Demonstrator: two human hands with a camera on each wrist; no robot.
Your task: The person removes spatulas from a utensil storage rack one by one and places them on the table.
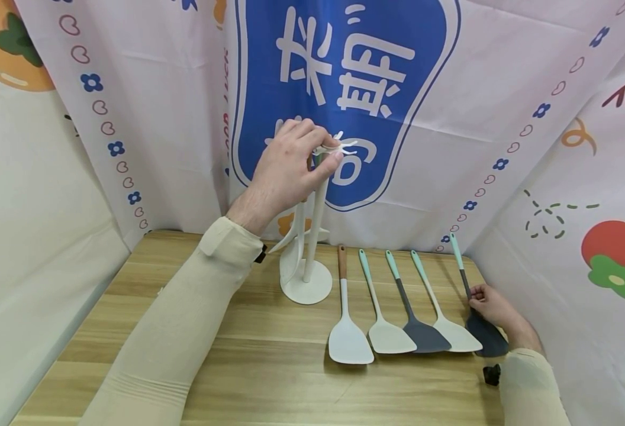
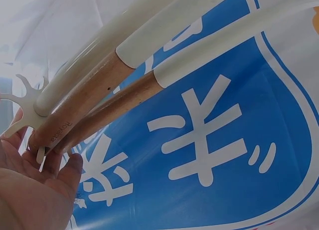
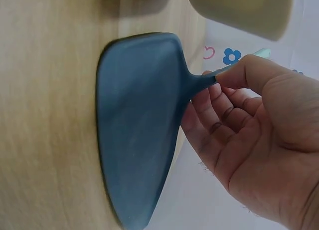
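Observation:
My left hand [image 1: 291, 163] grips the top of a white utensil rack [image 1: 316, 284], its thumb and fingers about the prongs. In the left wrist view, two wooden-handled utensils [image 2: 87, 108] hang from the hooks beside the pole, their handle ends close to my fingers. Far right on the table, my right hand [image 1: 496, 306] pinches a dark grey spatula [image 1: 485, 336] with a mint handle, thumb and fingers on its neck just above the blade. The right wrist view shows the broad blade [image 3: 139, 115] close against the wood.
Left of the held spatula, several more lie in a row: a white one with a brown handle [image 1: 350, 340], two off-white mint-handled ones, and a grey mint-handled one [image 1: 424, 336]. A printed cloth [image 1: 184, 148] hangs behind the wooden table [image 1: 270, 378].

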